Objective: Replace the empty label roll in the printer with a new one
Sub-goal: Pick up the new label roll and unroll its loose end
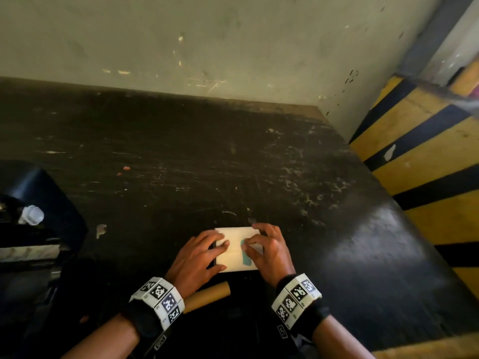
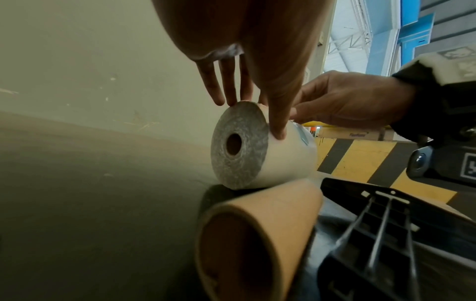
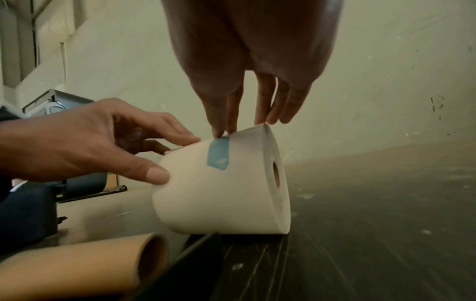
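Observation:
A full white label roll [image 1: 233, 237] lies on its side on the dark table [image 1: 181, 156], its end taped down by a blue tape strip [image 3: 218, 153]. My left hand [image 1: 224, 255] grips the roll's left part, fingers on top and thumb [image 2: 279, 133] against its near face. My right hand [image 3: 225, 131] pinches at the upper end of the tape with thumb and forefinger. The empty brown cardboard core [image 1: 207, 296] lies just in front of the roll, under my left wrist. The roll [image 2: 257, 150] shows its hollow centre in the left wrist view.
A black printer [image 1: 31, 203] with a white knob stands at the table's left edge. A black ribbed plastic part [image 2: 386, 224] lies beside the core. A wall closes off the back; the table's right edge drops to a yellow-and-black striped surface [image 1: 427, 151].

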Motion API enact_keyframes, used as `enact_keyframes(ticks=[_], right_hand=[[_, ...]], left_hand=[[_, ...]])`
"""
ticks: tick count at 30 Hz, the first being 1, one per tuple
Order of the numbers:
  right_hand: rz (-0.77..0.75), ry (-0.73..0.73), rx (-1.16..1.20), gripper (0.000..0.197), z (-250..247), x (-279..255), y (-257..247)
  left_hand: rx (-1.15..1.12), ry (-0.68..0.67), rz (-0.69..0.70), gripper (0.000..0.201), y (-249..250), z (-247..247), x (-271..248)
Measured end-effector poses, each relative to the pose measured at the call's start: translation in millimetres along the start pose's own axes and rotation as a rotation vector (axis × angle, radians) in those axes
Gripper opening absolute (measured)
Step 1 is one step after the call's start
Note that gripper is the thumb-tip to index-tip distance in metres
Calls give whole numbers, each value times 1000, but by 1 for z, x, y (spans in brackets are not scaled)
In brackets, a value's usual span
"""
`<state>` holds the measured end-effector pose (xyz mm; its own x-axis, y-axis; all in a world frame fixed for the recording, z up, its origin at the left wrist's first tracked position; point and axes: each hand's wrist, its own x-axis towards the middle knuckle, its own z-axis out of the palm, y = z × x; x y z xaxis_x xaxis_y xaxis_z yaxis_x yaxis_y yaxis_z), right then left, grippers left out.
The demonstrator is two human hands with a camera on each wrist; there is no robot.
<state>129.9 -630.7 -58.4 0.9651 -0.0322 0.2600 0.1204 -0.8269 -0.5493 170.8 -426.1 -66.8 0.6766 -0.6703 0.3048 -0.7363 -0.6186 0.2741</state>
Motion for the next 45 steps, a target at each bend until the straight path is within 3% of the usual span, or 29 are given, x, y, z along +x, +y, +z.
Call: enact_keyframes(ticks=[7, 10, 15, 21, 26, 29, 32, 37, 42, 45], right_hand=[[138, -24, 96, 9, -2, 5, -5], [205, -106, 119, 4, -5, 11, -8], [164, -169, 58, 10, -7, 11, -13], [78, -125, 181, 2, -9, -8, -6], [233, -118, 261, 5, -32, -28, 10], [367, -293, 137, 22, -40, -44, 33], [490, -440, 56, 20, -37, -60, 48], [388, -434, -100, 6, -29, -73, 60], [365, -455, -94, 22, -29, -77, 69], [335, -356, 14, 21, -32, -78, 62]], left_hand=[[-49, -3, -3, 51, 0, 3, -3], [-31, -2, 13, 49, 0, 3, -5], [-50, 4, 19, 50, -4, 2, -2], [-226, -100, -123, 52, -17, -5, 21], [-303, -192, -196, 53, -27, -10, 35], [-339, -216, -217, 54, -29, -11, 38], [-364, -214, -254, 54, -26, -13, 41], [-360, -226, -283, 55, -21, -13, 39], [-343, -203, -317, 55, -15, -11, 34], [-320, -194, -342, 55, -11, -8, 31]])
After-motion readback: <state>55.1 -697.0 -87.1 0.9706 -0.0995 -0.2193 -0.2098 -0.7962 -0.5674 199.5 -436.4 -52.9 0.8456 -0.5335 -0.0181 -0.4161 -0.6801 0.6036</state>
